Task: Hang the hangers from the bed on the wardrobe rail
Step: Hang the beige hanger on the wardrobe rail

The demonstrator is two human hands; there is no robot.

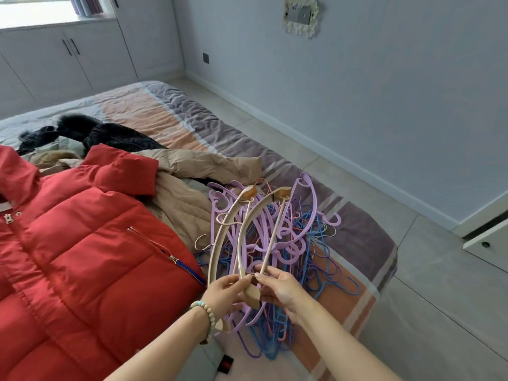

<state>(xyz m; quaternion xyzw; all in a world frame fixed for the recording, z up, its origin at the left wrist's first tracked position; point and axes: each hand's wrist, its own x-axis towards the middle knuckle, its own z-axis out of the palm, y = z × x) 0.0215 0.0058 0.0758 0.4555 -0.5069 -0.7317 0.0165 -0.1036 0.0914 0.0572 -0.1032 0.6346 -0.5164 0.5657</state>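
A tangled pile of purple, blue and pink hangers (297,243) lies on the bed (176,116) near its right edge. Two pale wooden hangers (247,229) are lifted above the pile, lying side by side. My left hand (222,294) grips their near ends from the left. My right hand (283,287) pinches the same ends and a crossbar from the right. No wardrobe rail is in view.
A red padded jacket (82,257) covers the bed's left side, with a tan coat (192,166) and a black fur-trimmed garment (90,133) behind it. Grey cupboards (68,59) stand at the back. Tiled floor (412,270) runs along the wall at right, beside a white drawer (486,240).
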